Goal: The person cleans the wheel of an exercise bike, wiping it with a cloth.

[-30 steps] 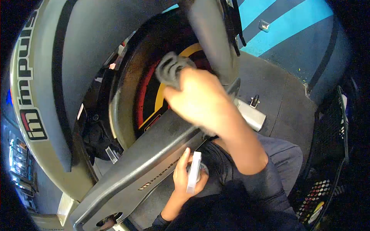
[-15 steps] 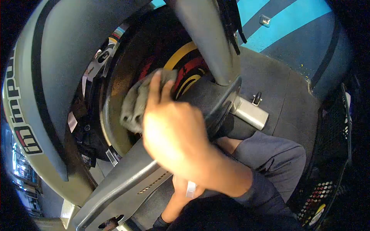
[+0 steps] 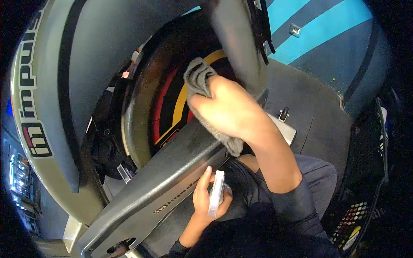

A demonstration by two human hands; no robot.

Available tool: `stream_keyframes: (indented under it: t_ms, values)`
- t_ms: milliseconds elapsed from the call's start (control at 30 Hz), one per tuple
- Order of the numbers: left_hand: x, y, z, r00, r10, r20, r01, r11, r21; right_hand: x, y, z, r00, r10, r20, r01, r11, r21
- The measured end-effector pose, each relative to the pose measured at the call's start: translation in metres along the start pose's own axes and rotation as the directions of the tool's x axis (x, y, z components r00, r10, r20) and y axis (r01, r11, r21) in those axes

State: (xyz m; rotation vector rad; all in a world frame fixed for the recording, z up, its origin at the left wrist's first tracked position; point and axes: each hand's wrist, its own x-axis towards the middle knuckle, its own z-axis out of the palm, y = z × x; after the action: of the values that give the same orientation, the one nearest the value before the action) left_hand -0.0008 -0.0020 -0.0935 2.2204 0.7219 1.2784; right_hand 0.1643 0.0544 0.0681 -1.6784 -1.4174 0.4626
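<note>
A folded grey cloth (image 3: 200, 79) is gripped in my right hand (image 3: 226, 105), its lower end hanging over the edge of the dark machine cover (image 3: 172, 167). Behind the cloth is the round flywheel (image 3: 161, 107) with red and yellow rings. My left hand (image 3: 204, 200) is lower down, beside the cover, with its fingers wrapped round a bottle with a white, flat top part (image 3: 216, 193); the bottle's body is mostly hidden by the hand.
A curved grey frame (image 3: 45, 107) with lettering fills the left side. A silver foot with a small wheel (image 3: 284, 114) stands on the dark floor (image 3: 327, 124). A black mesh basket (image 3: 365, 180) is at the right, near a blue striped wall (image 3: 318, 30).
My right hand has swung with the cloth from the flywheel's lower left up and to the right, uncovering my left hand and the bottle. The view has shifted slightly.
</note>
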Motion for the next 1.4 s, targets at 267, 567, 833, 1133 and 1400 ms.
stream_keyframes:
  t_ms: [267,567,833,1133,1400]
  values:
    - [0.005,-0.003,0.002,0.999,0.016,0.039,-0.017,0.999,0.028,0.005,-0.002,-0.005,0.996,0.074,0.041,-0.078,0.991,0.106]
    - [0.004,-0.001,0.001,1.0,-0.003,0.019,0.003,1.0,-0.016,0.015,0.003,0.007,0.997,0.045,-0.068,-0.06,0.967,-0.249]
    - [0.001,0.001,0.001,1.0,-0.011,0.006,0.011,0.999,-0.039,0.007,0.002,0.018,0.981,-0.064,-0.183,-0.02,0.905,-0.426]
    - [-0.018,-0.028,0.006,0.988,0.065,0.139,-0.066,0.998,0.007,-0.035,-0.023,0.06,0.863,-0.476,-0.169,0.312,0.766,-0.562]
    - [0.005,0.0,0.001,1.0,0.026,0.0,-0.026,0.999,0.034,0.018,0.005,0.028,0.889,-0.289,-0.356,0.08,0.863,-0.499]
